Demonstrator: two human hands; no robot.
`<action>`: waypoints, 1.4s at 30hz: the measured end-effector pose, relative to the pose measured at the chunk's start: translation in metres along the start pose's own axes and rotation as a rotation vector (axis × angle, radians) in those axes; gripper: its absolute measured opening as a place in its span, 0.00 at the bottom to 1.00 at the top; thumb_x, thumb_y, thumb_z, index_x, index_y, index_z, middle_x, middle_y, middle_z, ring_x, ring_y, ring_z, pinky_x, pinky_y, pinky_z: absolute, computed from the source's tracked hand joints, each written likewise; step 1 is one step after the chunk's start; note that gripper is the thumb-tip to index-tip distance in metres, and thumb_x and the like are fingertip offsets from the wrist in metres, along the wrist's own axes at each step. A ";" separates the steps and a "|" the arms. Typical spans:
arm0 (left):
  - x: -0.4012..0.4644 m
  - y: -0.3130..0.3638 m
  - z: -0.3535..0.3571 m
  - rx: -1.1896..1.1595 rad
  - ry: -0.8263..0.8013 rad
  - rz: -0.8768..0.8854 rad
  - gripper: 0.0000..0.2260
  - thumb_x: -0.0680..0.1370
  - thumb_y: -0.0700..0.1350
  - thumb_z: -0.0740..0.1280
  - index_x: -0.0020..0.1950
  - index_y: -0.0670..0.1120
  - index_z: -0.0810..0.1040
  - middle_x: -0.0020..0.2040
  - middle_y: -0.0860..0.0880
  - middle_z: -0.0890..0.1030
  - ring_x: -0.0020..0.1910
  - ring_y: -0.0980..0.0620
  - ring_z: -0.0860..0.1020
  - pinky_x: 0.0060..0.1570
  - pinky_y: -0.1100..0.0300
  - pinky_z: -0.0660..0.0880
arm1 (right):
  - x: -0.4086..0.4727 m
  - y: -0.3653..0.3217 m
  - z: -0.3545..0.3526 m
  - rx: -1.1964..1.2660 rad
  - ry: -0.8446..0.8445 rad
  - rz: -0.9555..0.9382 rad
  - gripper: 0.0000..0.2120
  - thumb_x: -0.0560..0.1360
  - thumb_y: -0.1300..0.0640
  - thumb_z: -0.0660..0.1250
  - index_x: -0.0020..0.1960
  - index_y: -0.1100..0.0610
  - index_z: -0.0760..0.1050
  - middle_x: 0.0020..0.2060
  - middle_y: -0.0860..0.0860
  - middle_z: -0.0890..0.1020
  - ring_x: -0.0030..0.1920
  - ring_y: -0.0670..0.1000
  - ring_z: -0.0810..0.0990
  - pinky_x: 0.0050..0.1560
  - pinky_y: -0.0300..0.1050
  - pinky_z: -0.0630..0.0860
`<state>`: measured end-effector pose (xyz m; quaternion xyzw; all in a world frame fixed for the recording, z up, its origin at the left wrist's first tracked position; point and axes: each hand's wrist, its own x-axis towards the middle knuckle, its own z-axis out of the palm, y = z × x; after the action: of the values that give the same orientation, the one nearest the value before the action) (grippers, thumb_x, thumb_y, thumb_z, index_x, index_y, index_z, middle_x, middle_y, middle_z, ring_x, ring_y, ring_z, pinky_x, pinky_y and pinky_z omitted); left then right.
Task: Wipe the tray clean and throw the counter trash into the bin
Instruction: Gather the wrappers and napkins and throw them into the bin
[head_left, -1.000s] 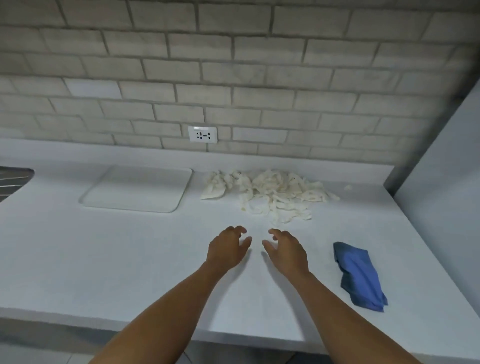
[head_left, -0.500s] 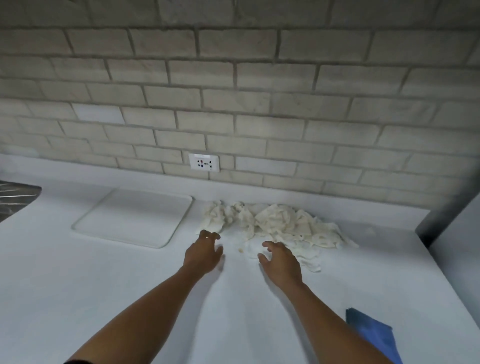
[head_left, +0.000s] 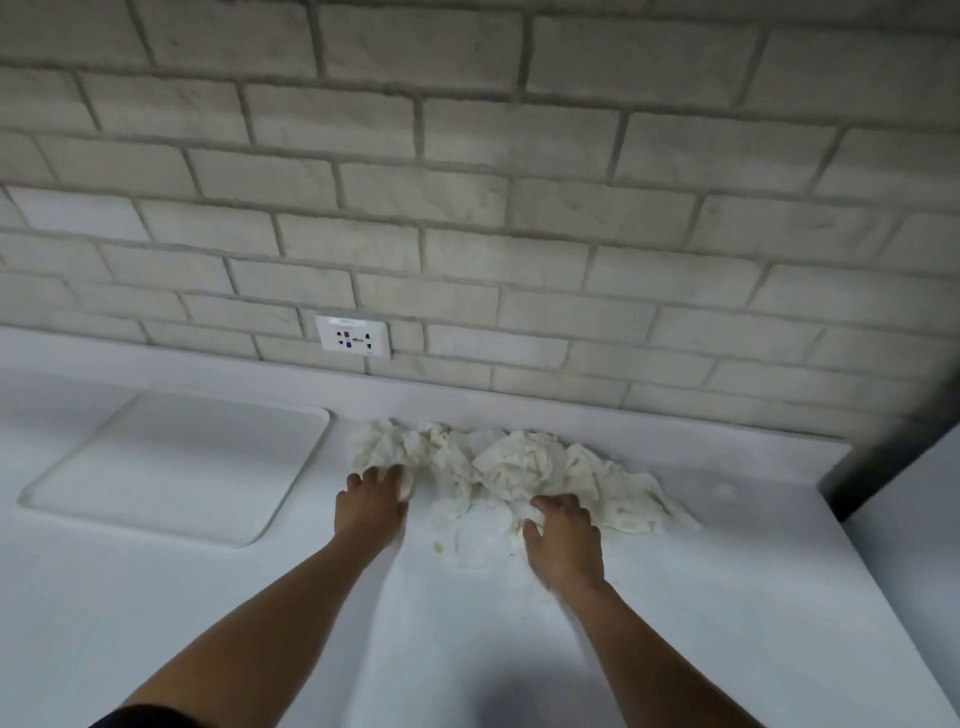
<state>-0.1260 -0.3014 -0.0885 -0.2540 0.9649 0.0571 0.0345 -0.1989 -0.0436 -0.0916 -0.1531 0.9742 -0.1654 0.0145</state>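
A pile of crumpled white paper trash (head_left: 524, 467) lies on the white counter (head_left: 208, 623) against the brick wall. My left hand (head_left: 371, 506) rests on the pile's left edge with its fingers bent down onto the paper. My right hand (head_left: 563, 535) touches the front right of the pile, thumb spread and fingertips on the paper. Neither hand has lifted any paper. The flat white tray (head_left: 171, 467) lies to the left of the pile, apart from both hands. No bin is in view.
A wall socket (head_left: 353, 336) sits above the tray's right corner. A grey panel (head_left: 914, 519) bounds the counter on the right. A small crumb (head_left: 439, 545) lies between my hands.
Both hands moved forward from hovering over the bare counter to touching the paper pile. The view tilted up, and the blue cloth has dropped out of sight.
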 end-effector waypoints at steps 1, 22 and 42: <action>-0.001 0.002 0.003 0.012 0.035 0.012 0.22 0.80 0.49 0.62 0.74 0.54 0.62 0.69 0.46 0.70 0.58 0.42 0.74 0.52 0.51 0.75 | 0.003 -0.001 0.001 -0.043 0.041 -0.004 0.18 0.78 0.46 0.59 0.66 0.47 0.73 0.61 0.51 0.74 0.58 0.54 0.74 0.57 0.49 0.73; -0.018 0.021 -0.019 -0.417 0.121 0.124 0.19 0.77 0.40 0.61 0.68 0.46 0.72 0.56 0.45 0.80 0.52 0.44 0.79 0.48 0.53 0.77 | 0.097 -0.059 -0.018 -0.211 -0.125 0.072 0.19 0.75 0.57 0.62 0.66 0.49 0.73 0.61 0.54 0.77 0.62 0.60 0.72 0.61 0.53 0.68; -0.070 0.046 -0.055 -0.586 0.281 0.119 0.05 0.78 0.44 0.62 0.52 0.47 0.74 0.39 0.51 0.78 0.40 0.47 0.77 0.35 0.58 0.68 | 0.016 -0.056 -0.078 0.609 0.115 0.005 0.18 0.73 0.70 0.55 0.53 0.50 0.69 0.49 0.52 0.76 0.45 0.53 0.77 0.40 0.42 0.70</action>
<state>-0.0895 -0.2345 -0.0234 -0.2018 0.9159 0.2987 -0.1768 -0.2035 -0.0745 0.0005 -0.1298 0.8795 -0.4579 0.0051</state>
